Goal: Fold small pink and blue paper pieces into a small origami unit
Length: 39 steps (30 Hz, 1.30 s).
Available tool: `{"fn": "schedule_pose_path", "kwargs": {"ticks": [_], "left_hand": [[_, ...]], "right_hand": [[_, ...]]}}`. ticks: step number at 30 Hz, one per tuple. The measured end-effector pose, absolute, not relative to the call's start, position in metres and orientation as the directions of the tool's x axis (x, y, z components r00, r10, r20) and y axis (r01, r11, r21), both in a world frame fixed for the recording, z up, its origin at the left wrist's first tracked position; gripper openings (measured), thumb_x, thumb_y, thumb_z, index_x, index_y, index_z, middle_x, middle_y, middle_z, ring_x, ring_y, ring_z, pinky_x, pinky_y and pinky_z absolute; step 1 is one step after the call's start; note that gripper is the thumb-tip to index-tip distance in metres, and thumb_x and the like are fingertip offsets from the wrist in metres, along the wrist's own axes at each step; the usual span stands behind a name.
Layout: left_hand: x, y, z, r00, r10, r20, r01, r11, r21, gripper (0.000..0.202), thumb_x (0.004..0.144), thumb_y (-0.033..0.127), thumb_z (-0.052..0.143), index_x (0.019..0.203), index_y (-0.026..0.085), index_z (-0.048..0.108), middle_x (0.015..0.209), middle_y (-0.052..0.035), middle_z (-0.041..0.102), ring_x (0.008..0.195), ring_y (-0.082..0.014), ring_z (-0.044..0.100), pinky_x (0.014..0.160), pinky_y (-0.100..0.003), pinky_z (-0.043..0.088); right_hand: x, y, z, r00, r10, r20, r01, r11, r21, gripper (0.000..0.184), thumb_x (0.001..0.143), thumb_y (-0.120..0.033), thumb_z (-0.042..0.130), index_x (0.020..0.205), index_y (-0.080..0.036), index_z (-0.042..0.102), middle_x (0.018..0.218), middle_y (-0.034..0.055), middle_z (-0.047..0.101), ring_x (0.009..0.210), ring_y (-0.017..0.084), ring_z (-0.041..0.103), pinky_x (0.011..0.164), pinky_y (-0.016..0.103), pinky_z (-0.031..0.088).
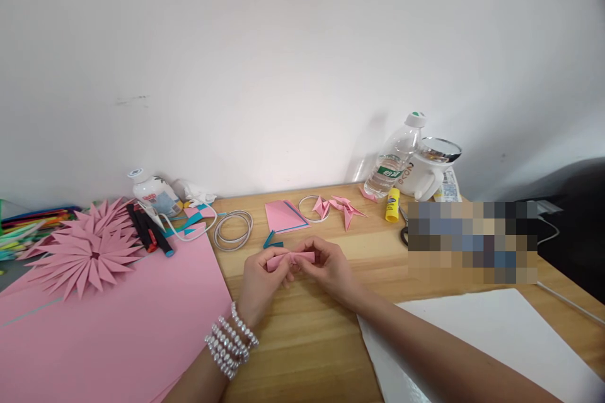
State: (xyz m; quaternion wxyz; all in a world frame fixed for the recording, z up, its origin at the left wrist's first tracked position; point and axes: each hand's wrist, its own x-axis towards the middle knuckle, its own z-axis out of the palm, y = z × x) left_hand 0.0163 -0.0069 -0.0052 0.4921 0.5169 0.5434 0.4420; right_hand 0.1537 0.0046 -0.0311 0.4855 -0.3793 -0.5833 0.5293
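The wall [283, 75] is softly lit, with pixelation lower right.

At two o'clock I read, perhaps, "OVO" on the white mug [418, 181]; bottle [396, 154] and yellow tube [392, 206] lettering blurs.

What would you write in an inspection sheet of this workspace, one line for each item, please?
Surface: wooden table; pink sheet at left, white sheet at right.
Work: folded strip held; pink folded pieces beyond it, pink flowers at left.
Clutter: bottle, mug, glue stick, markers.
Hands: left hand and right hand both grip the strip.
Cables: coil beyond left hand; cord at right.
Surroundings: wall with marks; pixelated patch at right, contents unreadable.
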Motion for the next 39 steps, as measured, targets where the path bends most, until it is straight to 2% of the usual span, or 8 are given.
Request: {"fn": "schedule_pose_path", "kwargs": {"ticks": [5, 10, 13, 19, 23, 27, 33, 39], "left_hand": [[0.016, -0.008, -0.008, -0.003, 0.997, -0.078, 0.100, 0.078, 0.992, 0.013, 0.065, 0.026, 0.063, 0.069, 0.013, 0.063, 0.050, -0.0003, 0.062, 0.043, -0.0125, 0.056, 0.044, -0.022, 0.047], [0.018, -0.009, -0.006, -0.027, 0.995, -0.096, 0.088, 0.098, 0.991, 0.010, 0.063, 0.023, 0.063, 0.063, 0.013, 0.062, 0.053, -0.0012, 0.064, 0.048, -0.0149, 0.061, 0.049, -0.025, 0.051], [0.017, -0.008, -0.003, -0.070, 0.994, -0.087, 0.099, 0.094, 0.991, 0.008, 0.061, 0.021, 0.063, 0.059, 0.014, 0.061, 0.052, 0.0000, 0.063, 0.045, -0.0139, 0.060, 0.047, -0.023, 0.051], [0.014, -0.005, -0.003, -0.103, 0.994, -0.024, 0.129, 0.037, 0.991, 0.008, 0.062, 0.022, 0.062, 0.061, 0.014, 0.063, 0.050, -0.0003, 0.063, 0.042, -0.0122, 0.057, 0.043, -0.021, 0.047], [0.012, -0.004, -0.007, -0.079, 0.997, 0.002, 0.130, 0.008, 0.991, 0.009, 0.064, 0.023, 0.062, 0.063, 0.014, 0.062, 0.048, 0.0007, 0.061, 0.042, -0.0113, 0.055, 0.043, -0.021, 0.046], [0.012, -0.004, -0.004, -0.060, 0.998, -0.029, 0.136, 0.037, 0.990, 0.009, 0.065, 0.022, 0.061, 0.064, 0.013, 0.062, 0.046, 0.0007, 0.060, 0.039, -0.0100, 0.053, 0.042, -0.020, 0.044], [0.012, -0.006, -0.006, -0.064, 0.997, -0.031, 0.150, 0.041, 0.988, 0.012, 0.064, 0.025, 0.063, 0.066, 0.013, 0.063, 0.049, -0.0005, 0.061, 0.043, -0.0114, 0.055, 0.043, -0.021, 0.046], [0.013, -0.006, -0.006, -0.001, 1.000, -0.030, 0.159, 0.029, 0.987, 0.013, 0.065, 0.025, 0.062, 0.064, 0.013, 0.063, 0.046, 0.0011, 0.059, 0.039, -0.0085, 0.050, 0.039, -0.018, 0.041]], "right_hand": [[0.153, 0.005, -0.036, -0.175, 0.971, 0.162, -0.021, 0.161, -0.987, 0.018, 0.070, -0.033, 0.061, 0.069, -0.016, 0.055, 0.064, 0.0011, 0.058, 0.057, 0.012, 0.054, 0.053, 0.023, 0.044], [0.155, 0.002, -0.039, -0.176, 0.909, 0.378, 0.182, 0.408, -0.895, 0.017, 0.075, -0.027, 0.056, 0.061, -0.018, 0.056, 0.065, 0.0028, 0.056, 0.057, 0.012, 0.050, 0.051, 0.023, 0.040], [0.156, 0.000, -0.034, -0.238, 0.872, 0.429, 0.168, 0.472, -0.866, 0.012, 0.075, -0.028, 0.057, 0.068, -0.020, 0.062, 0.076, 0.0053, 0.059, 0.064, 0.013, 0.053, 0.054, 0.024, 0.043], [0.156, 0.006, -0.022, -0.297, 0.944, 0.142, -0.140, 0.105, -0.985, 0.036, 0.081, -0.043, 0.046, 0.066, -0.016, 0.064, 0.075, 0.0045, 0.062, 0.067, 0.014, 0.055, 0.064, 0.027, 0.045], [0.156, 0.010, -0.026, -0.389, 0.921, -0.014, -0.328, -0.153, -0.932, 0.022, 0.070, -0.037, 0.064, 0.073, -0.015, 0.064, 0.066, -0.0007, 0.059, 0.059, 0.009, 0.051, 0.061, 0.023, 0.042], [0.158, 0.012, -0.029, -0.455, 0.886, -0.084, -0.441, -0.307, -0.844, 0.023, 0.071, -0.036, 0.063, 0.073, -0.014, 0.064, 0.068, 0.0000, 0.058, 0.061, 0.007, 0.052, 0.061, 0.020, 0.041], [0.161, 0.012, -0.028, -0.502, 0.853, -0.144, -0.473, -0.410, -0.780, 0.018, 0.063, -0.028, 0.071, 0.072, -0.014, 0.064, 0.073, 0.0009, 0.062, 0.066, 0.008, 0.057, 0.069, 0.023, 0.045], [0.160, 0.012, -0.031, -0.472, 0.875, -0.112, -0.396, -0.323, -0.859, 0.025, 0.055, -0.022, 0.076, 0.073, -0.014, 0.061, 0.066, -0.0009, 0.062, 0.058, 0.008, 0.055, 0.056, 0.020, 0.043]]}}
